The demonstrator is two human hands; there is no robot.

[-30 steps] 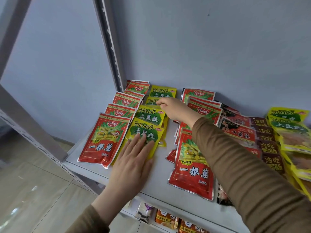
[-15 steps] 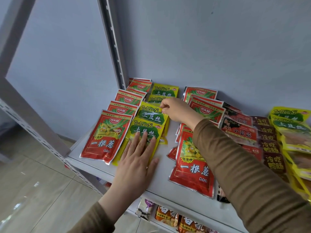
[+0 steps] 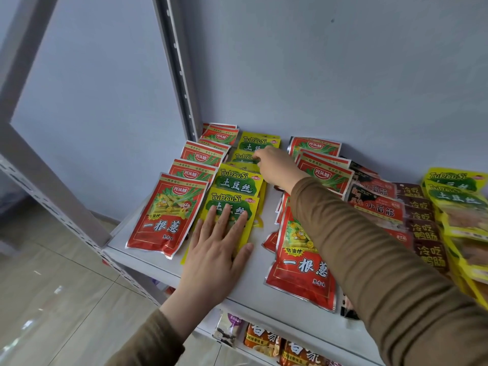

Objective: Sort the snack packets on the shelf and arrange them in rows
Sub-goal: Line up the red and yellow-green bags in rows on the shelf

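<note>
Snack packets point(image 3: 232, 180): yellow row, centre-left of shelf point(image 3: 253, 281). Left hand point(image 3: 219, 249) still flat on front packet; right hand point(image 3: 274, 165) has reached further back, pinching a rear packet. Row nearly straightened.

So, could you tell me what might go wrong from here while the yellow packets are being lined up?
1. The front yellow packet under the flat left hand already pokes past the shelf edge; a push forward might slide it off.
2. The right hand pinches a rear yellow packet in an overlapping row; pulling it may drag its neighbours askew.
3. The right sleeve hangs over the front red packet and could brush it off.
</note>
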